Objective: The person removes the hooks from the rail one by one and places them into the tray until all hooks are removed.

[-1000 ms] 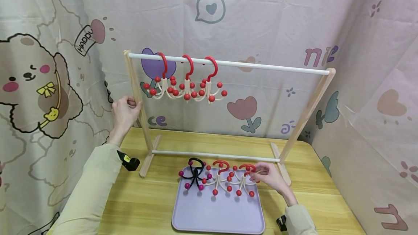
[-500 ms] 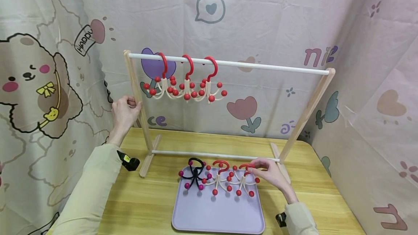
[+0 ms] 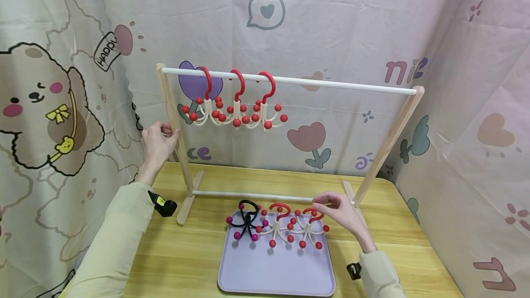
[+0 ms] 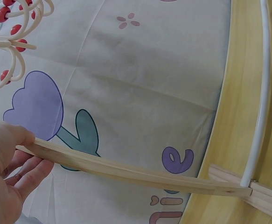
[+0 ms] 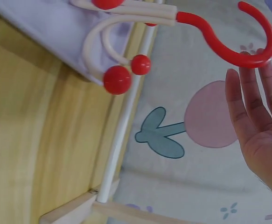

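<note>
A wooden rack with a white top rail [image 3: 339, 84] stands on the table. Three cream hangers with red hooks and red balls [image 3: 237, 105] hang near its left end. My left hand [image 3: 159, 139] grips the rack's left post [image 4: 126, 170]. On a lilac tray [image 3: 273, 275] lie a black hanger with magenta balls [image 3: 247, 222] and two red-hooked hangers [image 3: 280, 224]. My right hand [image 3: 327, 208] is at the right one [image 3: 311, 229]. Its fingers [image 5: 247, 93] are straight and their tips touch the red hook [image 5: 238, 42].
The yellow wooden table [image 3: 186, 256] is closed in by cartoon-print curtains [image 3: 62, 82] at the back and both sides. The rack's lower white bar [image 3: 256, 195] runs just behind the tray. The right half of the top rail is bare.
My right hand has lifted off the right hanger's arms and moved up and slightly left to its red hook. The hanger still lies on the tray. My left hand has not moved.
</note>
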Action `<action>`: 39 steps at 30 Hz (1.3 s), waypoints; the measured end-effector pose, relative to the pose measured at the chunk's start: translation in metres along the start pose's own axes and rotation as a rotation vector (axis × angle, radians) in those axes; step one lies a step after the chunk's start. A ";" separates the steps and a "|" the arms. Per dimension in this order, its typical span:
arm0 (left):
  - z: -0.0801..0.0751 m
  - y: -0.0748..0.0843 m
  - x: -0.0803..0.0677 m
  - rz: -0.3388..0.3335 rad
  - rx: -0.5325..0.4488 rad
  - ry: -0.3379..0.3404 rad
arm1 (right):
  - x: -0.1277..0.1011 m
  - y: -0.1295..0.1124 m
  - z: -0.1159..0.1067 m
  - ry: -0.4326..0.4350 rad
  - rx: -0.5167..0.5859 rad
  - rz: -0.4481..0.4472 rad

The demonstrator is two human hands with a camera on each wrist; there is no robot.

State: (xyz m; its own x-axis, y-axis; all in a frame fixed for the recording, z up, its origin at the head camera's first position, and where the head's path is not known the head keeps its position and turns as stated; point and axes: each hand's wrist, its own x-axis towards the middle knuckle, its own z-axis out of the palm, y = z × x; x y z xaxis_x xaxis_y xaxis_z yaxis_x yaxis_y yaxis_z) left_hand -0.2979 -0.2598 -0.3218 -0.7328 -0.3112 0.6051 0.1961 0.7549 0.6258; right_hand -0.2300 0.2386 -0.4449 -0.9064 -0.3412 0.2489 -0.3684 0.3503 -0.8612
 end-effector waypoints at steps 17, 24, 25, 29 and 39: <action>0.000 -0.001 0.001 -0.005 0.000 -0.006 | 0.031 -0.046 -0.001 0.095 -0.041 -0.091; 0.001 -0.001 0.001 -0.001 0.000 -0.003 | 0.045 -0.063 -0.002 0.156 -0.035 -0.135; 0.001 -0.002 0.001 0.001 0.001 -0.002 | 0.047 -0.066 -0.002 0.165 -0.033 -0.145; 0.001 -0.001 0.001 0.003 0.001 -0.002 | 0.055 -0.076 -0.002 0.198 -0.010 -0.184; 0.000 0.000 0.000 0.005 0.001 -0.004 | 0.066 -0.116 0.000 0.273 0.051 -0.221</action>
State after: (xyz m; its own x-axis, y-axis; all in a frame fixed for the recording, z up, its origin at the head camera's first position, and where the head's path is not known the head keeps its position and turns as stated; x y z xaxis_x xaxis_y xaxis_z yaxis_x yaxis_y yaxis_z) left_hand -0.2976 -0.2599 -0.3214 -0.7344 -0.3048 0.6064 0.1993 0.7573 0.6219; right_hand -0.2477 0.1754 -0.3286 -0.8305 -0.1561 0.5348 -0.5570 0.2479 -0.7927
